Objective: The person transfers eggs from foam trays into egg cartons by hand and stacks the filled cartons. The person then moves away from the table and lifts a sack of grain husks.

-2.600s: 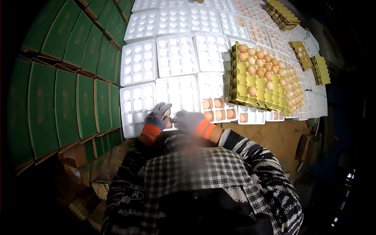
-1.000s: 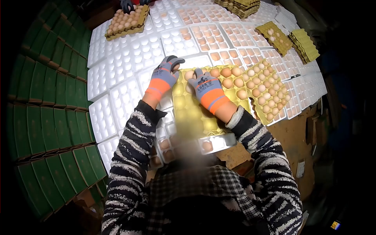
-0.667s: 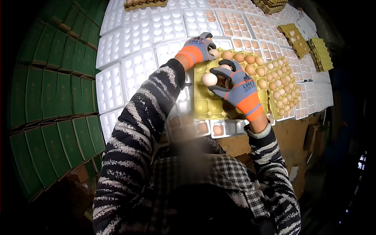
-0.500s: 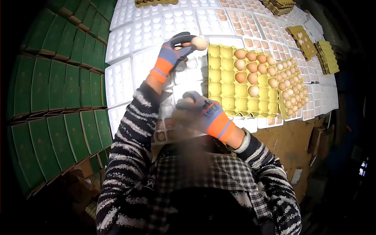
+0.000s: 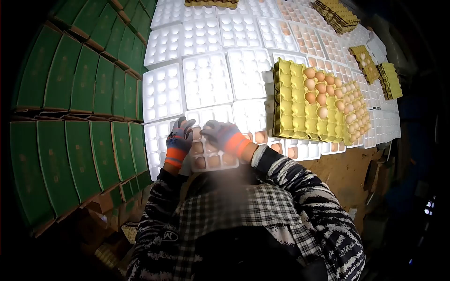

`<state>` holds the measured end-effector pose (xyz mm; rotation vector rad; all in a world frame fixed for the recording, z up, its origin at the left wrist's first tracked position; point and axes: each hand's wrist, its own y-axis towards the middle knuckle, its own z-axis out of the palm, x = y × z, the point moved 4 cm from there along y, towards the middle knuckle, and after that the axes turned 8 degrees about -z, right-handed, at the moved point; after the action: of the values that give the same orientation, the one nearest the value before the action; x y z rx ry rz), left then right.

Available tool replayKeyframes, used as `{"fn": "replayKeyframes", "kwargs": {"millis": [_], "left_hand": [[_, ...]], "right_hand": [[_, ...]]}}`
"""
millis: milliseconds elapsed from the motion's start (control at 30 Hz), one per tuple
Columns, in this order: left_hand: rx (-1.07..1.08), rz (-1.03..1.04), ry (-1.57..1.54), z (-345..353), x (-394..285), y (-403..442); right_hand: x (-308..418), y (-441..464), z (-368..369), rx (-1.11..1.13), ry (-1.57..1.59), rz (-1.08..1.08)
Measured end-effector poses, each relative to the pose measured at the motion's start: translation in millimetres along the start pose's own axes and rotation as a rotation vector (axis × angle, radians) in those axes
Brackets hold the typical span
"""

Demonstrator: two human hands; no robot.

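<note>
Both my gloved hands are low over a white foam egg tray (image 5: 229,165) close to my body, with brown eggs in its front cups. My left hand (image 5: 180,136) is at the tray's left side, fingers curved and apart, its thumb beside a brown egg (image 5: 196,134). From the right, my right hand (image 5: 222,136) reaches in, slightly blurred, its bent fingertips closed against that same egg. Its palm side is hidden. To the right stands a stack of yellow egg trays (image 5: 300,105); the top one carries several brown eggs (image 5: 321,88) on its right half.
More white foam trays (image 5: 206,77) cover the table ahead. A second yellow tray full of eggs (image 5: 352,110) leans at the stack's right. Green boxes (image 5: 70,161) line the left side. Further yellow trays (image 5: 335,14) are piled at the back right.
My left hand has come down from beside the yellow stack, where it held an egg, to the near foam tray. My right hand has moved slightly to meet it. The view has shifted.
</note>
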<state>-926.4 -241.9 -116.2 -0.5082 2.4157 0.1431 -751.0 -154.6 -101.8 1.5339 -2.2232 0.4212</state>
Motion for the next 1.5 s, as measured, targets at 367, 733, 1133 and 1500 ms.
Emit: {"fn": "replayKeyframes", "kwargs": {"millis": [367,733,1133,1500], "left_hand": [[-0.014,0.091,0.102,65.1,-56.9,57.9],[-0.145,0.163,0.126,76.9,-83.6,71.9],[0.289,0.662,0.216,168.1,-389.6,111.6],[0.211,0.4,0.23,174.2,-397.5,152.2]], "right_hand": [[-29.4,-24.9,-57.5,-0.384,0.426,0.036],[-142.4,-263.6,-235.7,-0.42,-0.263,0.479],[-204.7,-293.6,-258.7,-0.769,0.619,0.392],[-244.6,-282.5,-261.5,-0.787,1.036,0.394]]}}
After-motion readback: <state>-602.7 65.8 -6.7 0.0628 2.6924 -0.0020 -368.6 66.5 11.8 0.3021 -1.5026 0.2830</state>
